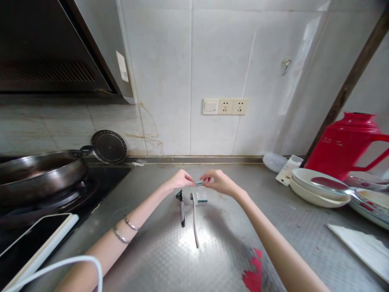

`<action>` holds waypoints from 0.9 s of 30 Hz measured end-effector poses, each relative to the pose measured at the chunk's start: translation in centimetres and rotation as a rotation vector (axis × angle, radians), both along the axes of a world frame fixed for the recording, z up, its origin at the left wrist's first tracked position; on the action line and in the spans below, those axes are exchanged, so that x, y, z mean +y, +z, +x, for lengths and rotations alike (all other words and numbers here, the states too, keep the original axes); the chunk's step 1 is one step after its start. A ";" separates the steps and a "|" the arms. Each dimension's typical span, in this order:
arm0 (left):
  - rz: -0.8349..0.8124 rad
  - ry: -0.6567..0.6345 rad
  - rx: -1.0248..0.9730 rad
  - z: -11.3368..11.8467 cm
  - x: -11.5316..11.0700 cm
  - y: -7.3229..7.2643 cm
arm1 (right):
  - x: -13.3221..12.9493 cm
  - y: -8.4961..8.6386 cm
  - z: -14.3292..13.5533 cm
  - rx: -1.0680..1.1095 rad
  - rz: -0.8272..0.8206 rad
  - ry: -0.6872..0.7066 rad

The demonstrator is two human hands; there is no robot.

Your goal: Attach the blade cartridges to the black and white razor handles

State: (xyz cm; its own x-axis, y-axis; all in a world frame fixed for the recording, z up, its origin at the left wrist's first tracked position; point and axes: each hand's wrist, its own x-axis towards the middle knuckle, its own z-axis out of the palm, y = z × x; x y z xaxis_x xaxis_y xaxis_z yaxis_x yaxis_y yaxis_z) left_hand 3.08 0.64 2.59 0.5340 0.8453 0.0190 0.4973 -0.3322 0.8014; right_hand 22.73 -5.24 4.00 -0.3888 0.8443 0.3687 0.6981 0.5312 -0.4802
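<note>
Green slim strip [199,184], perhaps a razor cartridge, is pinched at opposite ends by the left hand [181,179] and the right hand [219,181], probably for steadiness, just beyond the razor [182,211].

Counter [146,251] is faced in dimpled, shiny metal, wall [164,61] clad in glossy tile. Razor [182,211] is apparently moulded in plastic, jug [340,148] in glossy plastic. Pan [65,178] is made of smooth metal.
</note>
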 end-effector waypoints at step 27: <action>0.434 -0.144 0.412 1.3 -2.5 -3.4 | 0.3 -2.2 0.4 -0.386 -0.187 -0.140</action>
